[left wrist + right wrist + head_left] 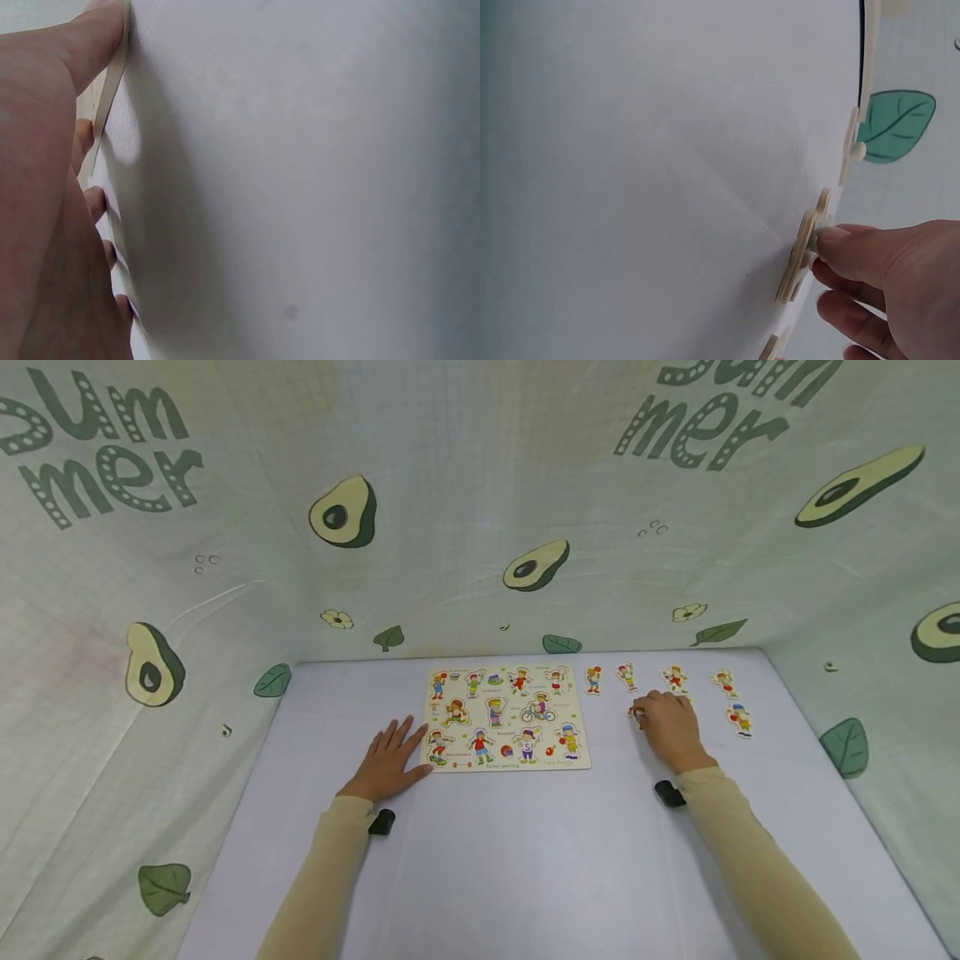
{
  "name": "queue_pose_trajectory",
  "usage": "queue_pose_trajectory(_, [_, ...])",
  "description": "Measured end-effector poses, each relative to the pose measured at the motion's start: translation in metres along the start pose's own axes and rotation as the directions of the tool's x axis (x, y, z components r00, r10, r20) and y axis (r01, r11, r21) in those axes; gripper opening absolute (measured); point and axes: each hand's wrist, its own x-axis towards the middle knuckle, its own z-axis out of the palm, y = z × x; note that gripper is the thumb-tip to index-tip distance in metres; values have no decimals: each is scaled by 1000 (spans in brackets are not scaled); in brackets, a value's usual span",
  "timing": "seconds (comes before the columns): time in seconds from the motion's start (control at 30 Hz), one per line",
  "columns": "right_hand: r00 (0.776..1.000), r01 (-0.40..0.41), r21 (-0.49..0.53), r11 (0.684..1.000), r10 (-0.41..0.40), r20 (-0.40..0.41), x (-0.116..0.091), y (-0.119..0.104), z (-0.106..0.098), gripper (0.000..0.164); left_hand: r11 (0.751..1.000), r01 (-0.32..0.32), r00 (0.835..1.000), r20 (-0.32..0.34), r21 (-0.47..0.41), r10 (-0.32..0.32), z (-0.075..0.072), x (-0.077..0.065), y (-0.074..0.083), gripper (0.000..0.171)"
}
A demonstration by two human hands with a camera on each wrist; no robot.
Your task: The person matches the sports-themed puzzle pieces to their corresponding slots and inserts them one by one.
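A wooden sports puzzle board (pixel 582 760) lies on the table, printed with cartoon children. My left hand (pixel 384 766) rests at its left edge with fingers spread; in the left wrist view the thumb touches the board's edge (pixel 114 84). To the right of the board, my right hand (pixel 670 731) pinches a wooden puzzle piece (pixel 798 259) between thumb and finger by a small knob. The right wrist view shows that piece edge-on, its picture side turned away. From above, the hand covers most of it.
Loose figure pieces lie beyond and beside the right hand: a boy with a ball (pixel 593 680), a figure (pixel 626 677), a footballer (pixel 674 678), a racket player (pixel 724 683) and a blue-capped figure (pixel 739 720). An avocado-printed curtain (pixel 442 602) hangs around the white table (pixel 510 860).
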Motion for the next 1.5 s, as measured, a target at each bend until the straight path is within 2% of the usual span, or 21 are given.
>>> queue_pose_trajectory(0.37, [999, -32, 12, 999, 32, 38, 5, -1, -1, 9, 1000, 3, 1000, 10, 9, -3, 2, 3, -1, 83])
queue_pose_trajectory(0.63, [1000, -19, 42, 999, 19, 8, 9, -13, -8, 7, 1000, 0, 1000, 11, 4, 0, 1, 3, -2, 83])
queue_pose_trajectory(0.73, [1000, -5, 57, 998, 5, -2, 12, -20, -11, 7, 1000, -4, 1000, 6, -7, 4, 1, 4, -2, 82])
queue_pose_trajectory(0.93, [1000, 21, 67, 998, -19, -21, 14, -35, -14, 10, 1000, 12, 999, 48, 4, -12, -2, 4, 0, 82])
queue_pose_trajectory(1.23, [998, 65, 51, 997, -64, -12, 17, -69, -16, 10, 1000, 4, 998, 55, -31, -2, -9, 2, 6, 81])
queue_pose_trajectory(1.5, [990, 139, 71, 988, -137, -34, 17, -99, -8, 10, 999, -17, 1000, 20, -39, 18, 1, 7, -5, 82])
